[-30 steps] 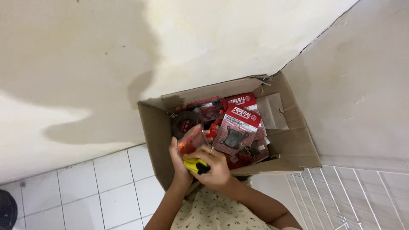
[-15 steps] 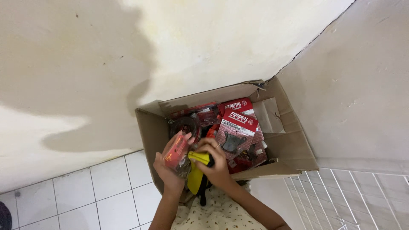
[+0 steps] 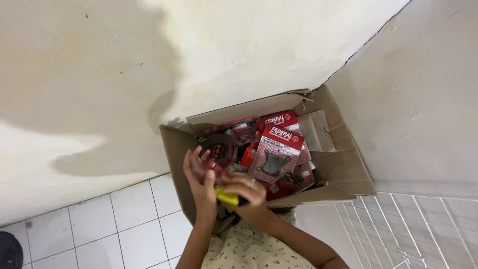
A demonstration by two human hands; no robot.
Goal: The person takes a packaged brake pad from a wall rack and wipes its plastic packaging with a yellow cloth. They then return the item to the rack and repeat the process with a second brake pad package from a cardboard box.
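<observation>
An open cardboard box [image 3: 343, 169] stands in the corner against the wall, filled with several red blister packs [image 3: 276, 149]. My left hand [image 3: 199, 179] holds a clear-fronted red pack with a dark round part [image 3: 218, 149] over the box's left side. My right hand [image 3: 251, 197] grips a small yellow and black tool [image 3: 226, 198] at the box's near edge, just under that pack.
White floor tiles [image 3: 124, 224] lie left of the box. A stained cream wall [image 3: 149, 74] rises behind it and a second wall [image 3: 423, 99] closes the right side. A dark round object [image 3: 9, 251] shows at the lower left corner.
My left hand has lifted the red pack up and turned it, so its round dark part now faces me. My right hand has stayed at the near edge with the yellow tool.
</observation>
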